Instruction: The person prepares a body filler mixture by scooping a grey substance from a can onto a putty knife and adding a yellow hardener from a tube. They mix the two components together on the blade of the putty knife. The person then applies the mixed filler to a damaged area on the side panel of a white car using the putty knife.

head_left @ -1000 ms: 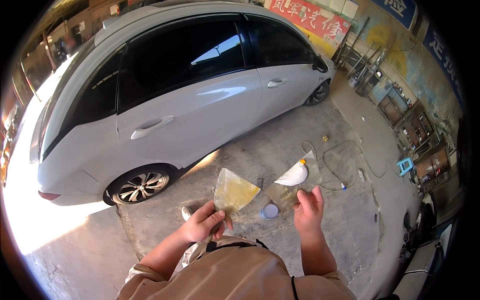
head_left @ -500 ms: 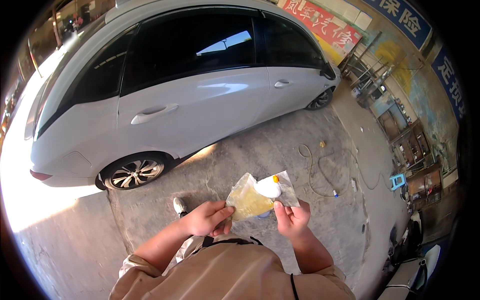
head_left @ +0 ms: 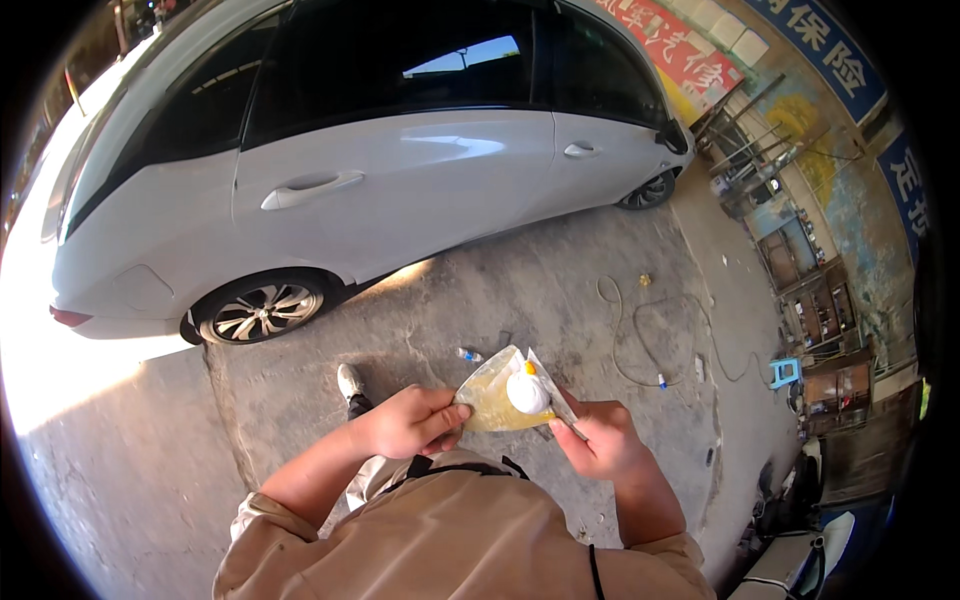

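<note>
In front of my waist, my left hand [head_left: 415, 420] pinches the left edge of a yellowish, see-through spreader [head_left: 485, 405] between thumb and fingers. A round lump of white putty [head_left: 527, 394] with a small orange-yellow dab [head_left: 530, 368] on its far side sits at the spreader's right part. My right hand [head_left: 600, 440] grips a thin grey scraper [head_left: 567, 402], tilted steeply with its edge close against the putty. Whether the putty also sticks to the scraper I cannot tell.
A white car [head_left: 420, 190] stands ahead, its rear wheel [head_left: 265, 313] at the left. A hose [head_left: 640, 350] loops over the concrete floor, and a small bottle [head_left: 469, 354] lies beyond my hands. Shelves [head_left: 825, 310] and a blue stool [head_left: 785, 373] line the right side.
My right hand has turned the scraper from nearly flat to steep. The putty lump has shifted left and now looks rounder, over the yellowish spreader. My left hand keeps its pinch.
</note>
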`<action>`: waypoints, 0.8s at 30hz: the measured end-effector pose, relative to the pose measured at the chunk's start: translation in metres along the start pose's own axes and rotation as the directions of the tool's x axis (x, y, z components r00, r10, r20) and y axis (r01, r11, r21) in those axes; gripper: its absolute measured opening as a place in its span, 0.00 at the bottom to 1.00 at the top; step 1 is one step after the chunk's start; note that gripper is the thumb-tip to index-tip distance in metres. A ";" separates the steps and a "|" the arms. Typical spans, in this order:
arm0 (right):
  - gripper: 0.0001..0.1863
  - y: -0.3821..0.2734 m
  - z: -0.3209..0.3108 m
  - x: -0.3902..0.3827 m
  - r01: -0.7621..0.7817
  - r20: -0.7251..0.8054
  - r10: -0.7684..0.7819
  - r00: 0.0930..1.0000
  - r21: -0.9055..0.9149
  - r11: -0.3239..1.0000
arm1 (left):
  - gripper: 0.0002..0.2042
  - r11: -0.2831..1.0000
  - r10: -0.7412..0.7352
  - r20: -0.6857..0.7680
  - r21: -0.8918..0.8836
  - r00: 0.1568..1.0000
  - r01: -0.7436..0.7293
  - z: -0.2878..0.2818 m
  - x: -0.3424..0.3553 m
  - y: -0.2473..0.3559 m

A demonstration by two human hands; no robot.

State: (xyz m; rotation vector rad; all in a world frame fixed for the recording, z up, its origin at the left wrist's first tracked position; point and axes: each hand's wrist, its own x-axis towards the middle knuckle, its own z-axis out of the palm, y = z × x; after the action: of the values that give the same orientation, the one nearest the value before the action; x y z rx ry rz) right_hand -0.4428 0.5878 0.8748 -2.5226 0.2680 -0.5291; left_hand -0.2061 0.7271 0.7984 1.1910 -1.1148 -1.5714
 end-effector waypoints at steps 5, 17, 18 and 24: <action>0.26 -0.008 -0.003 -0.002 -0.049 0.085 0.051 0.995 -0.027 0.998 | 0.18 0.999 0.018 -0.019 -0.026 1.000 -0.019 0.003 -0.004 -0.004; 0.09 0.020 0.029 -0.036 -0.183 -0.305 0.259 0.916 0.256 0.949 | 0.20 0.993 -0.014 -0.107 -0.115 0.994 0.002 0.014 -0.037 0.002; 0.08 0.010 0.032 -0.030 -0.126 -0.411 0.291 0.864 0.383 0.915 | 0.20 0.995 -0.040 -0.090 -0.094 0.995 0.031 0.018 -0.036 0.002; 0.20 -0.015 0.030 -0.020 0.201 -0.348 -0.127 0.929 0.184 0.962 | 0.19 0.998 -0.031 -0.049 -0.054 0.998 0.028 0.021 -0.037 -0.006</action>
State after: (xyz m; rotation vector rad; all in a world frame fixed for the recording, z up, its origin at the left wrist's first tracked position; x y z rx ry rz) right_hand -0.4467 0.6201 0.8531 -2.2456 0.1122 -1.0012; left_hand -0.2203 0.7675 0.8035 1.2091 -1.0210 -1.5758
